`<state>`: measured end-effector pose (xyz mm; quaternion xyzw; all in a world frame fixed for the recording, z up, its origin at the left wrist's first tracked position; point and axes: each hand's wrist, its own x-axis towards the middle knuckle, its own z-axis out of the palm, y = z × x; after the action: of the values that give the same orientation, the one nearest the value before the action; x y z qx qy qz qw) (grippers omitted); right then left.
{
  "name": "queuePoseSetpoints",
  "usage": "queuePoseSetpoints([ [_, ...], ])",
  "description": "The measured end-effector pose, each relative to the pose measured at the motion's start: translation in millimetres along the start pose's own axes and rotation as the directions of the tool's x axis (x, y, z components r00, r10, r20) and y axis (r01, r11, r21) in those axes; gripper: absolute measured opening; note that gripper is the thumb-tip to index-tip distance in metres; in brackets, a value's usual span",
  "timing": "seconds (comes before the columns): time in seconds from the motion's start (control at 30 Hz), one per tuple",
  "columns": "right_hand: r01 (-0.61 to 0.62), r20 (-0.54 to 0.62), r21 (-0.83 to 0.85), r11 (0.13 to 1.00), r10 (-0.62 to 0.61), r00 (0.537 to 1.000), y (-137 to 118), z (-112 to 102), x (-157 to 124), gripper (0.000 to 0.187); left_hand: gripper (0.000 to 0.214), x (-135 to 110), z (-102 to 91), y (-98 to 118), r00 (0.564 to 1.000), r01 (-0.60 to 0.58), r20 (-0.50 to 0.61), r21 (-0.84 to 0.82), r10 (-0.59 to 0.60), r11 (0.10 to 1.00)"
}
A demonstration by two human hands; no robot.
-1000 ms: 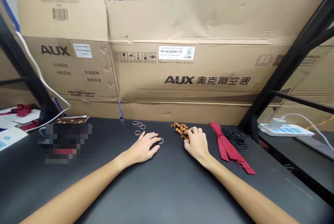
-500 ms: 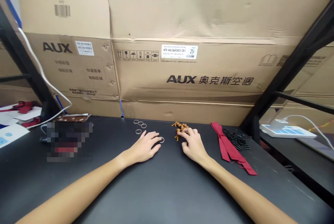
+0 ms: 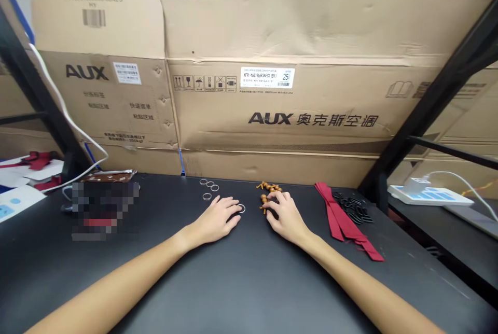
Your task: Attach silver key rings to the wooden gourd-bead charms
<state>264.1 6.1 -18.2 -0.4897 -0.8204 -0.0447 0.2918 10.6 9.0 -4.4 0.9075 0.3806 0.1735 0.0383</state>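
My left hand point(image 3: 218, 220) lies palm down on the black table with its fingers spread. Its fingertips are at a metal ring point(image 3: 242, 209), partly covering it; no grip on the ring shows. Several more thin metal rings point(image 3: 207, 196) lie beyond that hand. To the right, my right hand point(image 3: 287, 218) reaches down with thumb and index finger drawn together at a small brown gourd-shaped charm point(image 3: 264, 199) with a yellow cord. More such charms point(image 3: 271, 187) lie bunched just behind, partly hidden by the fingers.
Red fabric straps point(image 3: 342, 220) and a pile of black buckles point(image 3: 354, 207) lie at the right. A blurred-out dark item point(image 3: 103, 204) sits at the left. Cardboard boxes point(image 3: 272, 137) stand along the back edge, and a white power strip point(image 3: 430, 196) is at far right.
My right thumb has closed in toward the index finger at the near charm, which sits slightly apart from the others. My left hand stays almost still.
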Motion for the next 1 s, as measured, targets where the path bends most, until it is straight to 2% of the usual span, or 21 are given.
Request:
queuePoseSetpoints([
  [0.13, 0.03, 0.028, 0.1, 0.995, -0.033, 0.999, 0, -2, 0, 0.02, 0.033, 0, 0.0, 0, 1.0, 0.001, 0.0, -0.005, -0.001, 1.0],
  [0.27, 0.036, -0.029, 0.15, 0.988, -0.032, 0.999, -5, -7, 0, 0.015, 0.03, 0, 0.5, 0, 1.0, -0.011, -0.017, -0.031, 0.011, 0.999],
  [0.5, 0.01, -0.053, -0.014, 1.0, -0.011, 0.999, -12, -3, -2, 0.006, 0.019, 1, 1.4, 1, 0.999, 0.002, -0.032, -0.093, -0.005, 0.996],
  [0.8, -0.058, -0.069, -0.003, 0.998, 0.058, 0.996, -14, 2, -2, 0.024, 0.01, 4, 2.4, 4, 0.999, 0.003, -0.049, -0.115, -0.009, 0.993],
  [1.0, -0.085, -0.081, -0.112, 0.99, 0.076, 0.994, -12, 4, -3, 0.006, 0.011, 3, 3.0, 5, 0.998, 0.006, -0.063, -0.13, -0.015, 0.991],
])
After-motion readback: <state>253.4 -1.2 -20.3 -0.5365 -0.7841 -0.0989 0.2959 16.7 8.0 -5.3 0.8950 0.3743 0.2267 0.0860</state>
